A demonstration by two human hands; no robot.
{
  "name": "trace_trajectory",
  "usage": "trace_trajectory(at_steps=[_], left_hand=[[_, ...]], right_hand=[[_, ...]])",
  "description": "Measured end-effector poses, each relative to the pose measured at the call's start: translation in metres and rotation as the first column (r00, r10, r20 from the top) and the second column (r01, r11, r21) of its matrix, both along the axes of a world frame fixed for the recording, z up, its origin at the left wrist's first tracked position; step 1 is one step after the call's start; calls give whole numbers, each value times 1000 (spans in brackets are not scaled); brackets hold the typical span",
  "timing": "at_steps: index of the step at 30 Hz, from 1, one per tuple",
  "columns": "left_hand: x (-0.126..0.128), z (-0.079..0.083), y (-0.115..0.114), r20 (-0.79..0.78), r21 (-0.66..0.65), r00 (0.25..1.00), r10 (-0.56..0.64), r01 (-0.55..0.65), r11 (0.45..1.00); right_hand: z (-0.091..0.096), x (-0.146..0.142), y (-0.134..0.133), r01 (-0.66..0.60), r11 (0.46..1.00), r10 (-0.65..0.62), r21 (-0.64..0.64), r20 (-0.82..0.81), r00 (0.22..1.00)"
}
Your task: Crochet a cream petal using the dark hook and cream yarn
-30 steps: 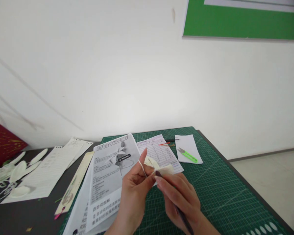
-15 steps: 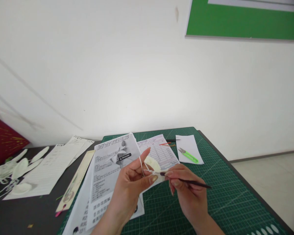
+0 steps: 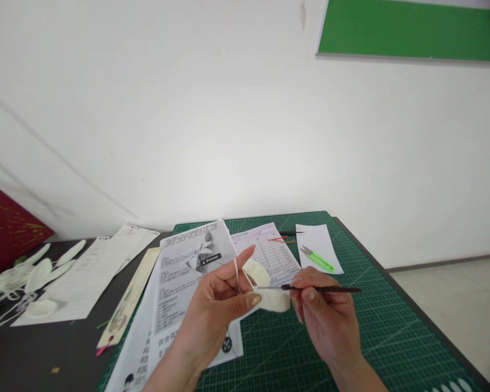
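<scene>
My left hand (image 3: 218,305) pinches white yarn work between thumb and fingers, its index finger raised with a strand of white yarn (image 3: 237,268) looped over it. In my right hand (image 3: 329,321) is a crochet hook (image 3: 338,289) with a dark handle, held like a pen. Its thin metal shaft points left, the tip at the stitches by my left thumb. Behind and below the shaft lies rounded cream-white yarn material (image 3: 275,300); whether it is one piece or two I cannot tell. The stitches are partly hidden by my left fingers.
Printed pattern sheets (image 3: 175,283) and a form (image 3: 265,245) lie on the green cutting mat (image 3: 392,326). Green thread snips (image 3: 320,259) rest on white paper (image 3: 313,234) at right. Left are a ruler-like strip (image 3: 126,299), lined paper (image 3: 93,277) and white petal-shaped pieces (image 3: 38,275).
My right hand has moved right, drawing the hook back so that more of its metal shaft shows. More of the cream-white yarn material is visible. The view has shifted slightly.
</scene>
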State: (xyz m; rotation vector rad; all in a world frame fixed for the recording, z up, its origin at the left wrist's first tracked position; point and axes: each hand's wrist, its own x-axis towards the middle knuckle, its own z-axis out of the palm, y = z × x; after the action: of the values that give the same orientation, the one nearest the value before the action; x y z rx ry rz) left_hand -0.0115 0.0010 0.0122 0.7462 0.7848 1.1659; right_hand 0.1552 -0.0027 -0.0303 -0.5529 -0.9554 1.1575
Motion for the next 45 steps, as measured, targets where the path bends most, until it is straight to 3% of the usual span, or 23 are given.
trace_trajectory(at_steps=[18, 23, 28, 31, 36, 40, 45], left_hand=[[-8, 4, 0, 63, -70, 980, -187, 191, 979], [-11, 1, 3, 83, -59, 955, -286, 291, 955], [-14, -3, 3, 28, -35, 944, -330, 331, 943], [-13, -3, 1, -117, 39, 948, -297, 303, 952], [-6, -2, 2, -386, 201, 911, -144, 236, 951], [-1, -6, 3, -398, 198, 912, -100, 192, 961], [7, -16, 4, -356, 180, 934, -37, 108, 978]], right_hand=[[7, 9, 1, -108, 994, 108, -2, -3, 994], [9, 10, 1, -133, 991, 133, -15, -20, 991], [10, 12, 1, -160, 984, 154, -74, -80, 985], [7, 10, 3, -200, 967, 178, -159, -142, 974], [2, -2, 4, -238, 922, 181, -305, -205, 962], [-1, -12, 1, -158, 942, 123, -297, -131, 984], [-14, -16, -3, 50, 969, -47, -241, 17, 999]])
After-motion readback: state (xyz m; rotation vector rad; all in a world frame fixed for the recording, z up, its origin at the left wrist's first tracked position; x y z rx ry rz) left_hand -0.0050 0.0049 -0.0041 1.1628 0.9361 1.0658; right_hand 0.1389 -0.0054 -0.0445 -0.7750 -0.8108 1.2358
